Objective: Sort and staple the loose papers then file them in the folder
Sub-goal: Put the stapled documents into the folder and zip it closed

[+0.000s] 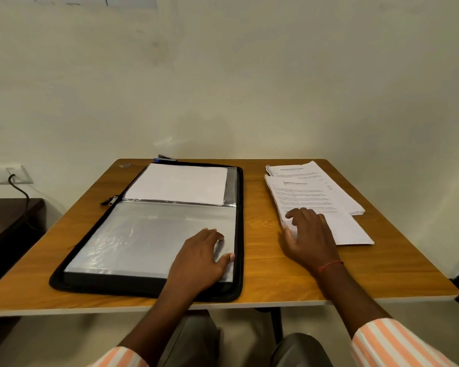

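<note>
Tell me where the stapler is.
In the head view, the stapler sits at the far edge of the table, left of centre, just behind the open folder.

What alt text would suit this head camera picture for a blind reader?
A person's left hand rests on an open black zip folder of clear sleeves, while the right hand touches stacked printed papers on a wooden table. A stapler lies behind the folder.

The person is wearing a shirt in orange and white stripes, its left striped sleeve (119, 357) and right striped sleeve (392, 345) ending well short of the wrists. A thin red thread bracelet (329, 265) is circling the wrist behind the right hand (309, 234). Plain grey trousers (194, 337) are covering the legs.
</note>
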`<state>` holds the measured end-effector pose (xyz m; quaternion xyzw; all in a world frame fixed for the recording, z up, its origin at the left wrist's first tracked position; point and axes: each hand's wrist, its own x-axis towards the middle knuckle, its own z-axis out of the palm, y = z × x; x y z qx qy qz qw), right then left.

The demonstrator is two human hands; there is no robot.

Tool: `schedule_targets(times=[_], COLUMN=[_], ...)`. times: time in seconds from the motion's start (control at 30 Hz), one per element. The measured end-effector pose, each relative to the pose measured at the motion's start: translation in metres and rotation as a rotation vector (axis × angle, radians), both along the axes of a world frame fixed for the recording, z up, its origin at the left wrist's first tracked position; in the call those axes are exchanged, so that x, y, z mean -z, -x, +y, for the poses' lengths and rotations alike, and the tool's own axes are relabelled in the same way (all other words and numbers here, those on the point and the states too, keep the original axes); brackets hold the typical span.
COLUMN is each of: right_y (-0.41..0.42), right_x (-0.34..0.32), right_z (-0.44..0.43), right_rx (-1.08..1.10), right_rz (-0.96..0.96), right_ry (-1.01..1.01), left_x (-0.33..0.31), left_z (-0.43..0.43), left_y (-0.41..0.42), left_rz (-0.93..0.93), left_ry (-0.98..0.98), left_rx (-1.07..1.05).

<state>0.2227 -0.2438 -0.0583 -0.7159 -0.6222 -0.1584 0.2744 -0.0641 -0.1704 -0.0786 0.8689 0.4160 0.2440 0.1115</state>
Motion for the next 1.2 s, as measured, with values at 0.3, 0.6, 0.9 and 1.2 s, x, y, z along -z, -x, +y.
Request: schedule_targets(times=[0.3,0.6,0.9,1.2], right_y=[0.006,-0.008,-0.047,-0.045], right_x=[0.005,0.003,0.005,0.005], right_z=[0.002,0.006,0.011,0.008], right_rx=[0.176,0.350,0.914,0.888], right_rz=[-0.028,0.120,0.506,0.473], right_ry=[0.191,-0.069,0.161,0.050], left_x=[-0.004,-0.039,-0.042,-0.027], left_z=[-0.003,-0.018,-0.005,0.017], left_y=[0.001,-0.037,-0.180,-0.187], left_rz=[-0.006,-0.109,-0.501,-0.578], left_ry=[-0.006,0.222,0.763,0.725], left_rx=[0.004,0.037,0.005,-0.064])
